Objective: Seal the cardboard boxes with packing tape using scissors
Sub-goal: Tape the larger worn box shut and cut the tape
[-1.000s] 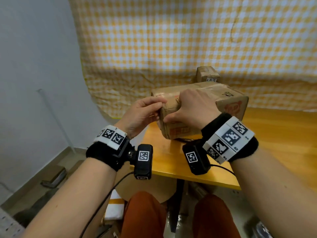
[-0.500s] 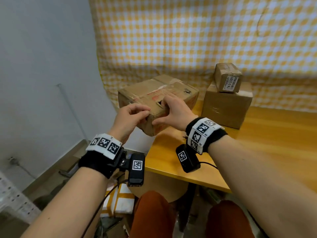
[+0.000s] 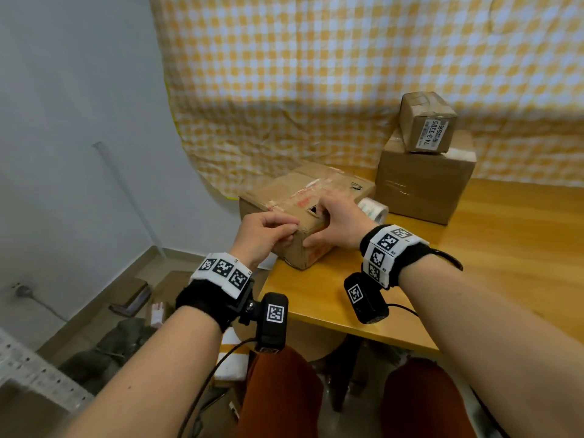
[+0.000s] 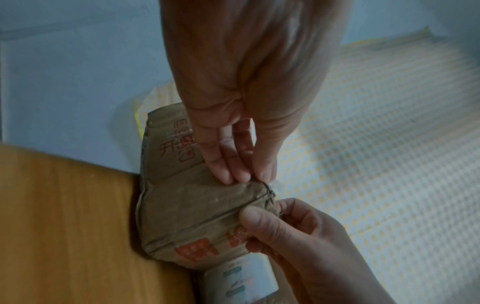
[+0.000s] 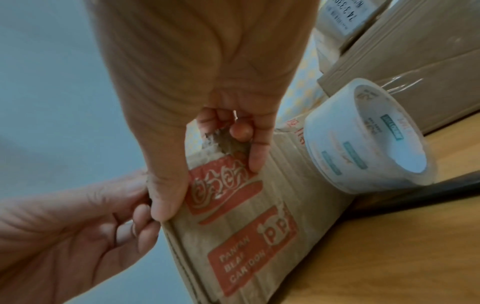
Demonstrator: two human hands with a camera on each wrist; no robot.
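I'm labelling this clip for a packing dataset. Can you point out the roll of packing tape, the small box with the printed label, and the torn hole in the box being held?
roll of packing tape (image 5: pixel 369 135): right wrist view, on its inner core.
small labelled box (image 3: pixel 425 121): head view, on its front face.
torn hole (image 5: pixel 226 144): right wrist view, on the hole's dark opening.

Checked cloth (image 3: pixel 347 74), wooden table (image 3: pixel 505 248), grey wall (image 3: pixel 79 90).

Box: I see the cardboard box (image 3: pixel 303 213) now lying flatter at the table's (image 3: pixel 474 279) left corner, no longer in front of the stack.
Tape roll: tape roll (image 3: pixel 374 209) now shows beside my right hand (image 3: pixel 335 222).
Left hand: left hand (image 3: pixel 265 235) now pinches the near top corner.
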